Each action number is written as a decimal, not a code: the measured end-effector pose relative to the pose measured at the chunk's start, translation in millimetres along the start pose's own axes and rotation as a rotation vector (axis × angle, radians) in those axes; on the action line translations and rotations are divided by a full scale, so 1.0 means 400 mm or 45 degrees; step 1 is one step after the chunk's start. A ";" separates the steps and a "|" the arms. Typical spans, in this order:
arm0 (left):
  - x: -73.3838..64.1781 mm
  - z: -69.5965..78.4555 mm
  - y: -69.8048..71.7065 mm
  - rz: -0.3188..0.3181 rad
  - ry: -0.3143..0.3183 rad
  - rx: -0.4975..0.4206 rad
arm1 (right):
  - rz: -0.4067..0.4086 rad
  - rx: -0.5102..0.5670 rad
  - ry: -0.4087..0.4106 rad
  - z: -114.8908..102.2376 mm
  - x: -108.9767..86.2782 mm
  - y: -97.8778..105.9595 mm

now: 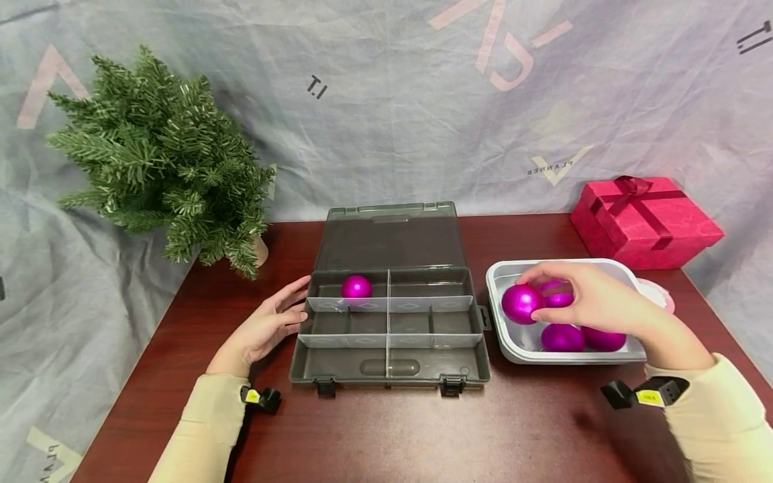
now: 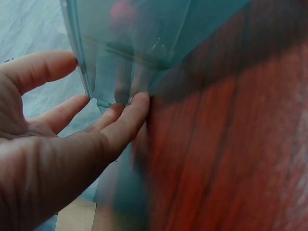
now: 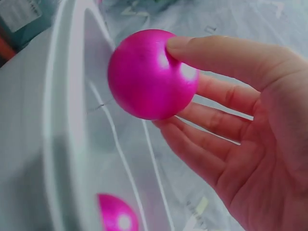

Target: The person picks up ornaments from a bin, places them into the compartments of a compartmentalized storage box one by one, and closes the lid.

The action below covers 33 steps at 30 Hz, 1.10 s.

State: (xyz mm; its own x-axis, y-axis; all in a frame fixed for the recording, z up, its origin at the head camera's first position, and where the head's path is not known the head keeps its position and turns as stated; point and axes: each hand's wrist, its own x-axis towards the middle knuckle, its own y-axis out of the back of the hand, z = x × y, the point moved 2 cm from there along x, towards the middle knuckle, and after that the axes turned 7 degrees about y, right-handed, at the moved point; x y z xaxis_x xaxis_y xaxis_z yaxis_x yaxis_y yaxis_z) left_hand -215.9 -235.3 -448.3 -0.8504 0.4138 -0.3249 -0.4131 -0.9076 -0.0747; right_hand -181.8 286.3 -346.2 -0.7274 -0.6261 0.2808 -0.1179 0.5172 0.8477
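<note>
Bauble (image 1: 522, 303), right of centre: glossy, probably light, slippery and fragile; right hand (image 1: 594, 302) pinches it gently with thumb opposite fingers (image 3: 211, 57). Left hand (image 1: 266, 329), fingers relaxed, touches the case (image 1: 389, 365).

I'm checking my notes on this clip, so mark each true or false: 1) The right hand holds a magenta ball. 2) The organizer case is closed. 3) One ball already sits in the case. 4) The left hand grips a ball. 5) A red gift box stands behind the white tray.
1) True: the right hand pinches a magenta ball over the white tray.
2) False: the organizer case lies open.
3) True: one ball sits in a rear compartment.
4) False: the left hand rests open against the case.
5) True: red gift box.
</note>
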 end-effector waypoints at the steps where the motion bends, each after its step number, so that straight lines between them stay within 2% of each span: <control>1: 0.000 0.000 0.000 0.000 0.001 -0.001 | 0.006 0.016 0.000 -0.004 0.006 0.003; 8: 0.000 0.000 0.002 0.006 0.010 0.002 | 0.036 0.187 0.012 -0.046 0.068 0.011; 13: 0.001 -0.002 0.003 0.003 0.007 0.000 | 0.050 0.302 0.072 -0.072 0.126 0.004; 16: 0.003 -0.002 0.001 0.007 0.011 -0.004 | 0.036 0.347 0.112 -0.078 0.163 -0.009; 20: 0.002 -0.001 0.000 0.013 0.010 -0.014 | -0.024 0.377 0.103 -0.082 0.213 -0.030; 26: 0.002 -0.001 -0.002 0.007 -0.003 -0.033 | -0.136 0.419 0.059 -0.066 0.283 -0.074; 33: 0.003 -0.004 0.000 -0.002 -0.008 -0.032 | -0.214 0.510 -0.004 -0.016 0.320 -0.133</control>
State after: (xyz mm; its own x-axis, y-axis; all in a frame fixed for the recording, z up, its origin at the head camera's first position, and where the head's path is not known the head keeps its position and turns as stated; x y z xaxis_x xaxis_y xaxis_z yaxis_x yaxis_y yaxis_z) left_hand -216.4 -235.1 -450.3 -0.8518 0.4156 -0.3189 -0.4061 -0.9084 -0.0991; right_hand -264.5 174.9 -352.5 -0.6774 -0.7197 0.1520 -0.4875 0.5940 0.6399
